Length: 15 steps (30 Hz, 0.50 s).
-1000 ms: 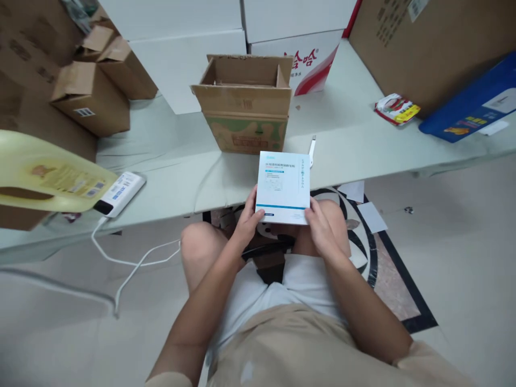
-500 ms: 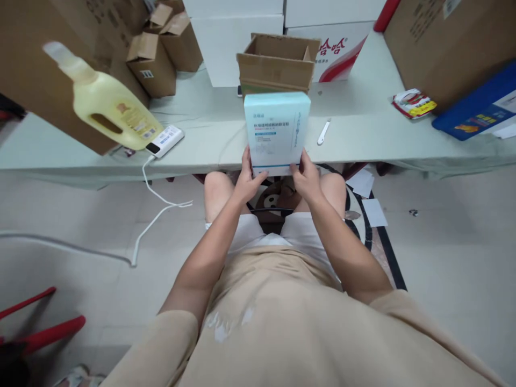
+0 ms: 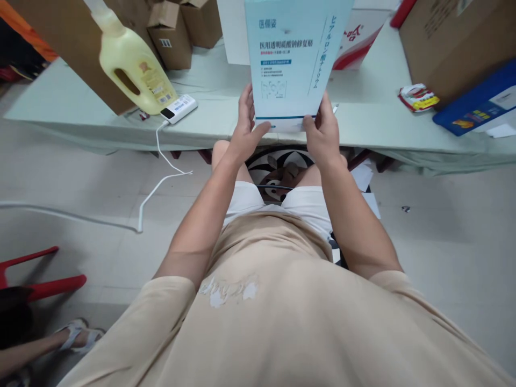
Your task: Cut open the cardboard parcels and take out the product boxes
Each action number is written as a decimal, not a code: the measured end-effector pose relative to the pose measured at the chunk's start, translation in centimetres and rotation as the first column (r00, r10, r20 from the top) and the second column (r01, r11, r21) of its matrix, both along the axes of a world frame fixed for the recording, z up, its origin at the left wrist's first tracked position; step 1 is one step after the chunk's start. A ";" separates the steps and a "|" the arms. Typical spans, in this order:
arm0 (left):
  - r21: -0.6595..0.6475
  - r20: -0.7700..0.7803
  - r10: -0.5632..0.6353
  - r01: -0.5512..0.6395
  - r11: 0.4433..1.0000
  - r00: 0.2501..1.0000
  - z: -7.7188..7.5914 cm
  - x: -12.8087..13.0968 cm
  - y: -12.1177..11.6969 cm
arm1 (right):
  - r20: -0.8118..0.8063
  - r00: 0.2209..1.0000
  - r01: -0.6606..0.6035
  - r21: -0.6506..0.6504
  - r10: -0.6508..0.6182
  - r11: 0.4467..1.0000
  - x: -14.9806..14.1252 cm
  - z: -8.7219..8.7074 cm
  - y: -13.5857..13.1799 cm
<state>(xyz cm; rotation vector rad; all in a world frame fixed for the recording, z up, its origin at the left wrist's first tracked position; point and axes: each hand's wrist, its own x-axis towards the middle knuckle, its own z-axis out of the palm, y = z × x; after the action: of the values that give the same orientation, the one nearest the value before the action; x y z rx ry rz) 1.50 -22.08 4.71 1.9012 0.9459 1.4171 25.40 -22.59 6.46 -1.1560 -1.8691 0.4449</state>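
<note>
A pale blue and white box with printed text fills the top middle, raised close to the camera above the table edge. My left hand grips its lower left corner, thumb across the front. My right hand grips the lower right corner the same way. The box hides the open cardboard carton behind it. I am seated, knees under the table.
A grey-green table carries a yellow jug, a white power bank with a cable hanging down, a red snack packet, a blue box and stacked cardboard boxes. Another person's sandalled foot and a red stool are at lower left.
Both hands have lifted the box from lap height up toward the camera, so it looks much larger. The view has tilted down and shifted left.
</note>
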 end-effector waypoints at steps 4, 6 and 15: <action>-0.033 0.047 -0.009 0.011 0.999 0.999 0.2 -0.1 -0.4 | -0.032 0.999 0.009 0.023 -0.008 1.000 0.0 0.6 -0.1; -0.058 0.108 -0.022 0.029 0.998 0.994 0.3 0.0 -0.5 | -0.036 0.999 -0.006 0.025 0.007 1.000 -0.2 0.8 -0.2; -0.211 0.343 -0.087 0.167 0.963 0.935 -0.2 0.2 -2.8 | -0.069 0.996 0.055 -0.003 -0.055 0.998 -0.1 -0.3 -3.1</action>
<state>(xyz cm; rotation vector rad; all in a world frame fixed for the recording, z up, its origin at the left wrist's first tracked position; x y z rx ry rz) 1.74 -24.84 4.47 1.4642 0.7739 1.4187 25.29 -25.69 6.18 -1.1759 -1.7736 0.4488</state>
